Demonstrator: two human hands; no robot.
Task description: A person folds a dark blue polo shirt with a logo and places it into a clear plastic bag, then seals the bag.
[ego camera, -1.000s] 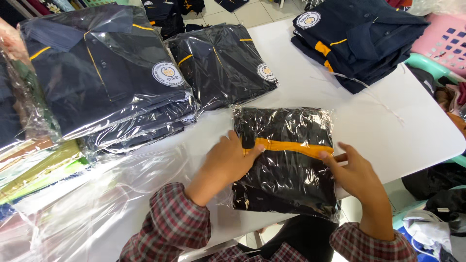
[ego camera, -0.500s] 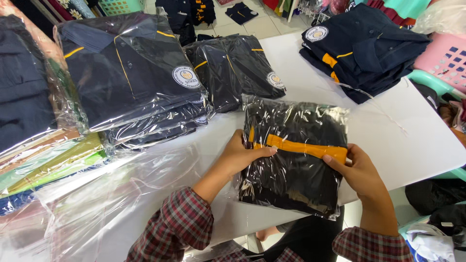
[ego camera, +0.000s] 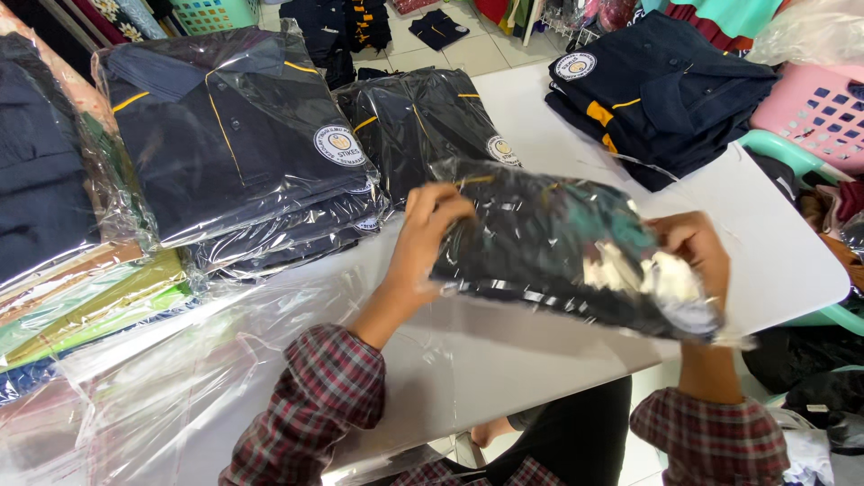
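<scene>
Bagged shirt (ego camera: 558, 243) in both hands, seemingly clear of stacked shirts (ego camera: 243, 153).

A white table (ego camera: 792, 261) stands on a pale tiled floor (ego camera: 468, 54), a pink basket (ego camera: 823, 103) alongside.

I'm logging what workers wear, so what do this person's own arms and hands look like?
Both arms wear long sleeves of red, dark and white plaid fabric, the left sleeve and right sleeve ending at the wrists. The left hand and right hand are bare: no gloves, rings or watch show.
</scene>
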